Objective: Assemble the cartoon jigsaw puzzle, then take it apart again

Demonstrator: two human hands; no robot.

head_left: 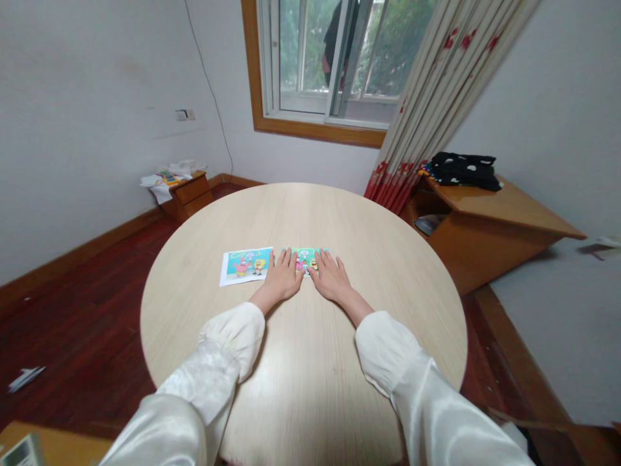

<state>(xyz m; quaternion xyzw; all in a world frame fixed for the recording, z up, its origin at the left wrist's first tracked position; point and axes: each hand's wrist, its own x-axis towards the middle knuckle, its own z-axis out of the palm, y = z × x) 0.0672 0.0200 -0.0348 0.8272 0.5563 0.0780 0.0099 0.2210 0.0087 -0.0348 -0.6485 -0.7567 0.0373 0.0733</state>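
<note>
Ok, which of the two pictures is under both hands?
The right picture: the left hand and right hand both lie on it, while the left picture shows almost whole.

On the beige table (291, 210): turquoise card (305, 254) (pink, yellow figures), white-edged turquoise picture (248, 264); beyond the table, red-patterned cream curtain (431, 97).

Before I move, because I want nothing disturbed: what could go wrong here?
The left hand lies right beside the printed sheet, so moving it sideways might nudge that sheet. Both it and the right hand cover parts of the colorful picture, so sliding either could shift it across the table.
</note>
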